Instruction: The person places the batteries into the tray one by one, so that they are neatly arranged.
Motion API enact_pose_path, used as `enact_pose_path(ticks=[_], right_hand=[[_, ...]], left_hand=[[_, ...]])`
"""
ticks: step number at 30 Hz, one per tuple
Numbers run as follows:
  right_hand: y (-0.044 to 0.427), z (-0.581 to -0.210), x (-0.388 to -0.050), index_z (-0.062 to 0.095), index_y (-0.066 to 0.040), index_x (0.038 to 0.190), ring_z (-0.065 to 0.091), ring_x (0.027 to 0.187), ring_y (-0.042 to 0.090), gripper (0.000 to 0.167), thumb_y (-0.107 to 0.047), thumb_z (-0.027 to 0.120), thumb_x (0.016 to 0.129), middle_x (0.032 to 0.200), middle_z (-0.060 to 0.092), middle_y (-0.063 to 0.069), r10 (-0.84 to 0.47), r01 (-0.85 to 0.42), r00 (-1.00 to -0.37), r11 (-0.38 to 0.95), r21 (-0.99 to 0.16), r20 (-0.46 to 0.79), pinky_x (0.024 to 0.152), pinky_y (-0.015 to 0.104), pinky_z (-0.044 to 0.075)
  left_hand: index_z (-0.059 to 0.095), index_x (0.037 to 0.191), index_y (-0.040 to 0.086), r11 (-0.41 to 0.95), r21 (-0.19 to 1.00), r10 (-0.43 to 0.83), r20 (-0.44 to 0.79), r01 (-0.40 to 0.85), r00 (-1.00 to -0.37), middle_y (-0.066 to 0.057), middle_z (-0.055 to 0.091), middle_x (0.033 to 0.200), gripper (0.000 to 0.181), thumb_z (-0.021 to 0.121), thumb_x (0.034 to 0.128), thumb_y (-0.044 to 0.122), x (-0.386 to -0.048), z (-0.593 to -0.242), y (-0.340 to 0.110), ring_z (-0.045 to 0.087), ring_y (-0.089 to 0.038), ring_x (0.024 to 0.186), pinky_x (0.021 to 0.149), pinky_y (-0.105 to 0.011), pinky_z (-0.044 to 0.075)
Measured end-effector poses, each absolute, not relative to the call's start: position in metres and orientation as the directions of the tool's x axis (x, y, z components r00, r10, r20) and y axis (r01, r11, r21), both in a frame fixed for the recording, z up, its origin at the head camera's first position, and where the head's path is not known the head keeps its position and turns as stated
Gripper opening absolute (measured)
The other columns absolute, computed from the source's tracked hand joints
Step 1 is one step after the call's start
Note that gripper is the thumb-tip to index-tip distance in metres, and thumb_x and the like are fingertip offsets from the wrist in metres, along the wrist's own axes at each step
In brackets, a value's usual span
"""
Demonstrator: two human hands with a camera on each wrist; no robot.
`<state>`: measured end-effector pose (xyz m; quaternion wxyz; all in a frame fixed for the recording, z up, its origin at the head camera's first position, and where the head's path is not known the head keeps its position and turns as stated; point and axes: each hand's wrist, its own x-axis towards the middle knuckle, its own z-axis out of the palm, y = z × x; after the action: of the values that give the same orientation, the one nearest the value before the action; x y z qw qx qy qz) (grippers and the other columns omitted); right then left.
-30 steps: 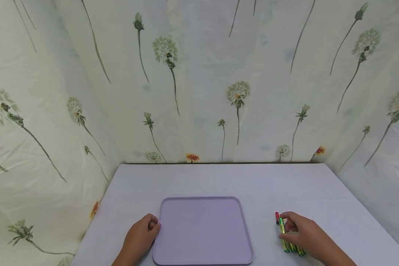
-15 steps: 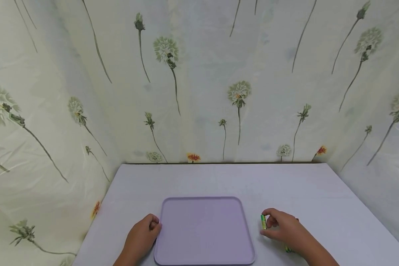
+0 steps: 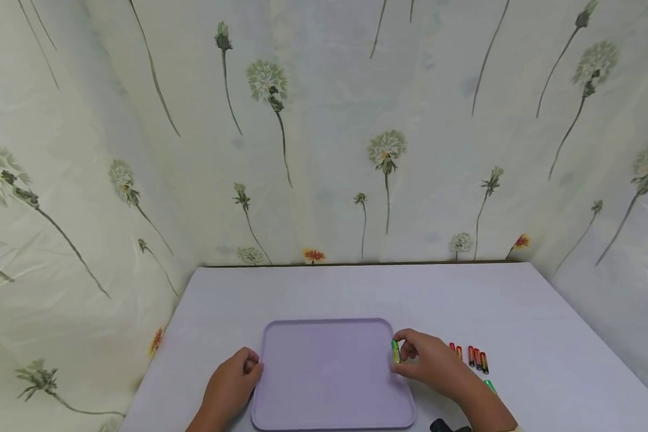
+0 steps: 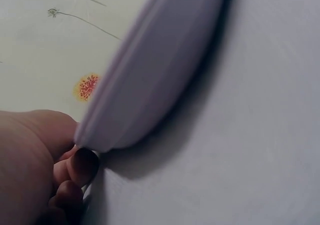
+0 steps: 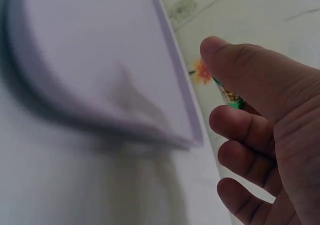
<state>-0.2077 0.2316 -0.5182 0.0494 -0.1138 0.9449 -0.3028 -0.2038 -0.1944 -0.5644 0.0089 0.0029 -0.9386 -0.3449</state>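
Observation:
A lilac tray (image 3: 329, 375) lies flat on the white table. At its left edge my left hand (image 3: 229, 384) holds the rim; in the left wrist view the thumb and curled fingers (image 4: 82, 166) meet at the edge of the tray (image 4: 145, 80). My right hand (image 3: 429, 363) pinches a green and yellow battery (image 3: 395, 352) between thumb and fingers, at the tray's right rim. In the right wrist view the battery (image 5: 230, 96) is partly hidden by the thumb, and the other fingers are loosely bent.
Several red batteries (image 3: 478, 359) lie on the table (image 3: 551, 372) right of the right hand. A green battery (image 3: 490, 386) shows beside the forearm, which may hide more. A black object (image 3: 441, 426) shows at the bottom edge. Flower-patterned sheeting (image 3: 324, 150) stands behind the table.
My right hand has taken the green battery from the group and carried it left to the tray's right rim, uncovering the red batteries. The left hand and tray stay in place.

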Motion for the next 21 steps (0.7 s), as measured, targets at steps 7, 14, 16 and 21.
enact_pose_path(ticks=[7,14,16,21], right_hand=[[0.206,-0.512,-0.219,0.065,-0.017,0.122,0.06,0.09,0.013,0.051,-0.041,0.088,0.083,0.087,0.063,-0.013,-0.3,-0.218,-0.954,0.739,-0.637,-0.021,0.077,0.032,0.051],[0.188,-0.513,-0.228,0.065,-0.017,0.122,0.06,0.087,0.012,0.049,-0.037,0.088,0.084,0.087,0.064,-0.012,-0.324,-0.237,-0.946,0.697,-0.677,-0.002,0.072,0.029,0.049],[0.182,-0.514,-0.231,0.065,-0.017,0.122,0.06,0.088,0.013,0.048,-0.036,0.089,0.084,0.087,0.064,-0.012,-0.335,-0.25,-0.942,0.683,-0.686,0.01,0.074,0.029,0.049],[0.17,-0.52,-0.236,0.065,-0.014,0.121,0.06,0.087,0.013,0.049,-0.034,0.09,0.083,0.086,0.063,-0.012,-0.378,-0.294,-0.925,0.659,-0.692,0.033,0.077,0.03,0.049]], left_hand=[[0.067,0.1,0.02,0.773,0.635,-0.014,0.016,-0.001,-1.0,0.014,0.065,0.082,0.011,0.072,0.0962,0.029,-0.204,-0.564,-0.196,0.055,-0.007,0.073,0.071,-0.033,0.044],[0.067,0.1,0.02,0.773,0.635,-0.007,0.028,0.013,-1.0,0.014,0.063,0.08,0.01,0.072,0.0963,0.029,-0.203,-0.562,-0.194,0.054,-0.007,0.072,0.07,-0.031,0.042],[0.067,0.1,0.02,0.774,0.633,-0.004,0.037,0.02,-0.999,0.014,0.063,0.08,0.01,0.072,0.0962,0.028,-0.203,-0.563,-0.194,0.053,-0.007,0.072,0.069,-0.031,0.042],[0.066,0.099,0.021,0.777,0.628,0.004,0.059,0.04,-0.998,0.015,0.062,0.08,0.01,0.072,0.096,0.028,-0.204,-0.566,-0.195,0.053,-0.006,0.071,0.069,-0.031,0.042]])
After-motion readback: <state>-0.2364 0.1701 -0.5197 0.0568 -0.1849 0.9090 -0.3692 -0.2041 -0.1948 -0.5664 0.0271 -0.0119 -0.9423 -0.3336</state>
